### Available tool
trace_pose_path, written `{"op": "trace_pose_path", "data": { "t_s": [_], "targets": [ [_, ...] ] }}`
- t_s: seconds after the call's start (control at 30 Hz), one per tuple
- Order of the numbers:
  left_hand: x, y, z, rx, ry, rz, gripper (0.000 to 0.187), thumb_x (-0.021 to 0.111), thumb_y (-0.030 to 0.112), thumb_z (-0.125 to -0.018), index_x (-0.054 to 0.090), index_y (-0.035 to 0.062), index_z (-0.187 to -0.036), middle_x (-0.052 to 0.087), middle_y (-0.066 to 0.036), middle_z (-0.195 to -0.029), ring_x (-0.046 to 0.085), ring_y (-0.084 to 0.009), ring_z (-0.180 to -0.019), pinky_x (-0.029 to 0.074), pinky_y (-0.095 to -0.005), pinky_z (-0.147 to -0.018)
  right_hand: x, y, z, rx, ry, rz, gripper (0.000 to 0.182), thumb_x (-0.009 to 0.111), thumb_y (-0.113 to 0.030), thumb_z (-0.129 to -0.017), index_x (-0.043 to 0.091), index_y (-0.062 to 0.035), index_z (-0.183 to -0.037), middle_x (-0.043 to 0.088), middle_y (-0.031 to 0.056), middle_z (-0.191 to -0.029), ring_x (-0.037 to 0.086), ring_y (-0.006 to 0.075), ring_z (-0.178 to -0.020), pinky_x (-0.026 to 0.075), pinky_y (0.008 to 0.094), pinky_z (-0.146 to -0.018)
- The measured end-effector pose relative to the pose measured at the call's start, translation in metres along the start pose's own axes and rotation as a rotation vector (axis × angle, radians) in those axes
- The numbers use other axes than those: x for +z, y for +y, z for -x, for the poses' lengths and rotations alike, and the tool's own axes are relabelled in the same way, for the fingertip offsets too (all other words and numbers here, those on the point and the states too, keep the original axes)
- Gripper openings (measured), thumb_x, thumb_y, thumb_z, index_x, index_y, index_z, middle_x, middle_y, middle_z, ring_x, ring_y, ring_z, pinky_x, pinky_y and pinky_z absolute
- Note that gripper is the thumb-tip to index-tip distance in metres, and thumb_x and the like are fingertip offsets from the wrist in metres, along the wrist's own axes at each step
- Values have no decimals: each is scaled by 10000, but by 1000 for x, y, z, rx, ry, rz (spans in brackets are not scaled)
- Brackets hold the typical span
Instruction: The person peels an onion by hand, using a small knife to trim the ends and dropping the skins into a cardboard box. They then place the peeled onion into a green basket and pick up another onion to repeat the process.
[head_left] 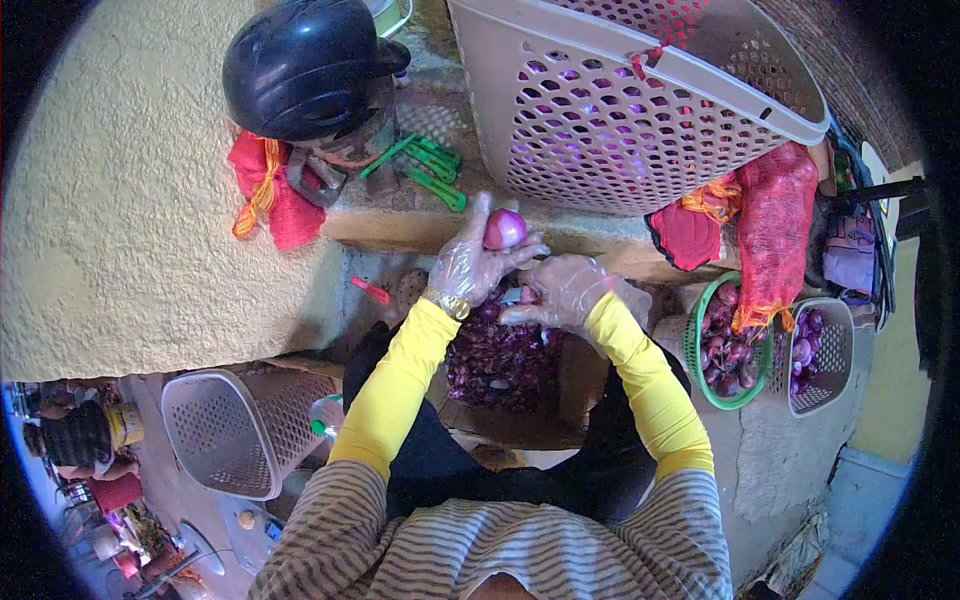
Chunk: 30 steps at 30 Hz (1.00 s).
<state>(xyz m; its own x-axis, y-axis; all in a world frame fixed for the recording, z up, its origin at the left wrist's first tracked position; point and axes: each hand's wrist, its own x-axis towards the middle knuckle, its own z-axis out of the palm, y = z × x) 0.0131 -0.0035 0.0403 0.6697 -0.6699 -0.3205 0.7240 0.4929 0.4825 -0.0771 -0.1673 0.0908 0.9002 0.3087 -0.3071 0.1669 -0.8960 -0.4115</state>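
Observation:
My left hand (468, 262), in a clear plastic glove, is closed around a red onion (505, 229) with a smooth, shiny purple-and-white surface. Just right of it, my right hand (572, 292), gloved the same way, has its fingers curled together. A small pale piece shows by those fingertips, too small to name. Below both hands, a cardboard box (575, 385) between my legs holds a heap of dark purple onion skins (500, 365).
A tall perforated basket (610, 130) of onions stands on the ledge ahead, near green-handled tools (430, 160) and a black helmet (300, 70). To the right are a red mesh sack (778, 225), a green basket (695, 345) and a grey basket (835, 345) with onions. Another basket (225, 430) sits left.

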Motion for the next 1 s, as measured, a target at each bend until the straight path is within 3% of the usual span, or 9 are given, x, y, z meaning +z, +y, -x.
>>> {"op": "trace_pose_path", "data": {
  "t_s": [0.07, 0.17, 0.3, 0.37, 0.43, 0.5, 0.6, 0.7, 1.0],
  "targets": [
    [1, 1, -2, 1, 34, 240, 628, 472, 455, -1057, 355, -35, -1432, 459, -293, -1401, 487, -473, -1308, 417, -629, -1121, 0, 1, 0, 17, -21, -46, 710, 588, -821, -776, 718, -124, -819, 706, 152, -817, 699, 370, -800, 537, 506, -753],
    [-27, -10, -17, 199, -46, -150, 556, 445, 412, -1074, 396, -30, -1408, 451, -290, -1410, 487, -467, -1308, 423, -628, -1116, -1, 4, -1, 51, -43, -20, 723, 595, -817, -779, 726, -113, -887, 710, 167, -820, 698, 387, -813, 537, 507, -763],
    [-30, -6, -15, 292, -59, -392, 419, 546, 222, -1045, 437, -19, -1370, 491, -257, -1398, 532, -413, -1282, 449, -565, -1111, -11, 1, 4, 127, 321, -103, 763, 634, -818, -748, 713, -93, -975, 723, 153, -825, 711, 379, -787, 553, 494, -729],
    [-16, -3, 1, 537, 14, -1307, 463, 667, 28, -935, 453, -7, -1344, 550, -215, -1365, 585, -342, -1241, 473, -472, -1095, -15, 0, 4, 235, 441, -165, 767, 673, -812, -716, 704, -88, -964, 721, 143, -799, 716, 369, -756, 562, 485, -710],
    [-35, -20, -14, 611, -8, -1117, 601, 744, -119, -796, 468, 7, -1314, 585, -192, -1348, 619, -283, -1200, 495, -398, -1056, -11, 8, -3, 310, 408, -135, 773, 703, -805, -693, 697, -83, -968, 716, 141, -771, 721, 359, -747, 568, 478, -714],
    [-43, -28, -26, 288, -169, -145, 503, 706, 75, -920, 469, 27, -1361, 581, -202, -1357, 599, -295, -1225, 486, -435, -1063, -10, 11, -5, 349, 452, -117, 787, 711, -807, -684, 701, -76, -975, 719, 147, -767, 725, 360, -758, 569, 474, -717],
    [3, -10, -13, -45, -81, 262, 474, 575, 307, -1031, 466, 41, -1408, 577, -201, -1366, 575, -316, -1249, 453, -482, -1093, -11, 8, -6, 348, 515, -113, 791, 711, -802, -690, 696, -60, -965, 725, 160, -782, 728, 362, -770, 570, 472, -715],
    [2, -20, -18, 41, 77, 71, 564, 433, 466, -1068, 465, 34, -1428, 571, -197, -1377, 551, -332, -1271, 422, -509, -1120, -13, 9, -7, 398, 461, -94, 781, 716, -795, -690, 700, -71, -983, 732, 158, -799, 727, 372, -778, 575, 471, -720],
    [13, -27, -19, 88, 81, 191, 506, 503, 420, -1053, 522, 7, -1345, 572, -176, -1387, 543, -331, -1284, 426, -501, -1125, -11, 11, -6, 367, 468, -109, 787, 683, -801, -717, 719, -102, -1077, 738, 142, -811, 729, 364, -770, 576, 477, -714]
  ]
}}
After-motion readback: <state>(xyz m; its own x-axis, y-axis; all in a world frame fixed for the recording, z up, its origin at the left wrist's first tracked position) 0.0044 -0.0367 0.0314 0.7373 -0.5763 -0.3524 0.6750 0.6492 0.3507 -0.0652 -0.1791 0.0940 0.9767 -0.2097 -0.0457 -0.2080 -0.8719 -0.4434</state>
